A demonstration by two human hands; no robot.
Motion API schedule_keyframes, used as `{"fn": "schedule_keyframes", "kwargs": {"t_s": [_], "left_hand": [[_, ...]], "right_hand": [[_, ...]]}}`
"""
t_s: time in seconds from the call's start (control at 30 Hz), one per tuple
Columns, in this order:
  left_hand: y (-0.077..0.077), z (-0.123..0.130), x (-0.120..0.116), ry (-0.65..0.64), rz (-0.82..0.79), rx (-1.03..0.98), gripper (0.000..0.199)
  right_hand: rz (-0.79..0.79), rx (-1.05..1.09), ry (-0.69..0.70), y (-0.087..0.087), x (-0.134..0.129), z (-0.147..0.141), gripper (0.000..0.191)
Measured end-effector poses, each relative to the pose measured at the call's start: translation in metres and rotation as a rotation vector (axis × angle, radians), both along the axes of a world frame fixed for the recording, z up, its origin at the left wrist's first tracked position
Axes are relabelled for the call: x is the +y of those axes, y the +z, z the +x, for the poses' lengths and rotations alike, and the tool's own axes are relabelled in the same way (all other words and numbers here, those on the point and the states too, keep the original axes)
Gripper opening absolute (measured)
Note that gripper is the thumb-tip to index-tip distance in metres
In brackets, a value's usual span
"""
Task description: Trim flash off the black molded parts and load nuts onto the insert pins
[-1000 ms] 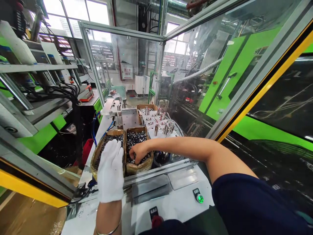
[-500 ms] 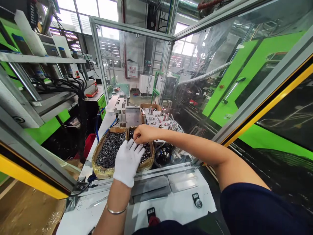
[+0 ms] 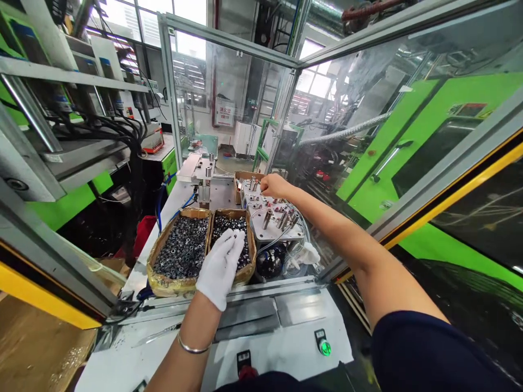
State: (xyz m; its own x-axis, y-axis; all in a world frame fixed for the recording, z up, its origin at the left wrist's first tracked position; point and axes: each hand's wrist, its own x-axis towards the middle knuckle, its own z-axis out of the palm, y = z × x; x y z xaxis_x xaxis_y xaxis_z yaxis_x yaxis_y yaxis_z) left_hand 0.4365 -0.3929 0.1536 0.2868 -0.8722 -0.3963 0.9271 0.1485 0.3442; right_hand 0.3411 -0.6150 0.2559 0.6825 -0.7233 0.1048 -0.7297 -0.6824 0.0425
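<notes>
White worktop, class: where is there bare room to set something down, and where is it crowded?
Bare room shows on the white worktop between the red button and the green button, in front of the metal plates. Farther back is crowded: two boxes of small parts, the left hand over one, the right hand at the pin fixture.

Right hand (image 3: 274,187) moved from right box (image 3: 245,274) to fixture plate (image 3: 273,234).

The left hand (image 3: 223,261) wears a white glove (image 3: 214,276) of soft-looking cloth, its cuff (image 3: 211,296) ending at the wrist. Behind it sits a thin, rounded silver bangle (image 3: 194,350). The right hand (image 3: 275,186) is bare. A plain navy sleeve (image 3: 412,348), short and loose, covers the right upper arm.
</notes>
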Motion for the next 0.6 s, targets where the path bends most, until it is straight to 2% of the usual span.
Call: {"fn": "schedule_keyframes", "kwargs": {"t_s": [0.1,0.23,0.47,0.6], "left_hand": [[-0.002,-0.002,-0.001,0.014,-0.017,-0.019,0.023],[-0.004,-0.003,-0.006,0.017,0.04,-0.01,0.023],[-0.012,-0.002,-0.015,0.002,0.033,0.026,0.023],[-0.01,-0.002,-0.016,-0.008,0.018,0.025,0.024]], "right_hand": [[-0.002,0.016,0.0,-0.01,-0.016,-0.007,0.012],[0.013,0.025,0.011,-0.019,-0.024,-0.006,0.013],[0.044,0.108,0.036,-0.02,-0.018,0.004,0.016],[0.037,0.172,0.018,-0.014,-0.018,0.012,0.017]]}}
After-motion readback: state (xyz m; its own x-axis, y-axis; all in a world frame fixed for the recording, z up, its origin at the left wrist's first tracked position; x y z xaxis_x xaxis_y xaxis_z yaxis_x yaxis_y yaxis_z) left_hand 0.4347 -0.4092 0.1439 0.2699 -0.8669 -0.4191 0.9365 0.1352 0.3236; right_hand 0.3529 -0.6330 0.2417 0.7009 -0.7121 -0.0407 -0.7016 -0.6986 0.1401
